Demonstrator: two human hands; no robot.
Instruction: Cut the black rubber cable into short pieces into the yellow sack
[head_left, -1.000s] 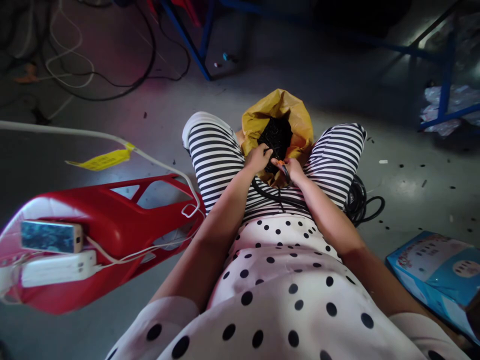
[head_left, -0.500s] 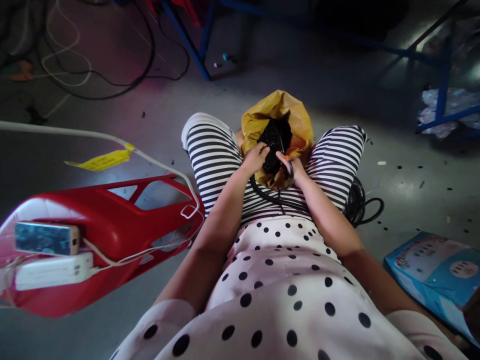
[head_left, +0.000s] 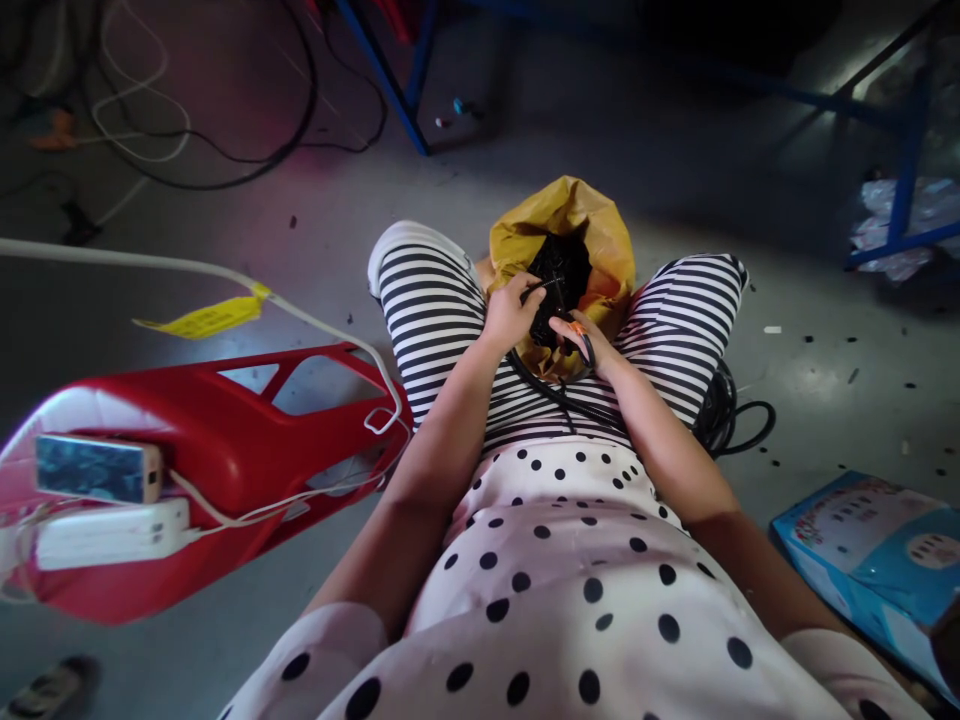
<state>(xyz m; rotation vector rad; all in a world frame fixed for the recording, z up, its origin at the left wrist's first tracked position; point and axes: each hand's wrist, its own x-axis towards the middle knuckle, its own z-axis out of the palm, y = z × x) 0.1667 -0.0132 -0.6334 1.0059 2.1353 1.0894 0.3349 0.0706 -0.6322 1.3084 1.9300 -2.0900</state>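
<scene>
The yellow bag (head_left: 562, 215) of black parts stands between my knees. My left hand (head_left: 511, 312) pinches a thin black piece at its mouth; my right hand (head_left: 577, 340), just beside, is closed around a black cable (head_left: 551, 392) that runs over my lap.

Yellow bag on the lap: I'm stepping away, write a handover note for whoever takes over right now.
Left hand: fingertips pinching a small black piece at the mouth of the yellow bag.
Right hand: holds the black cable and something orange.
The bag sits between the striped knees, holding black parts. A cable coil lies on the floor by the right leg.
How many pieces are done can't be told.
</scene>
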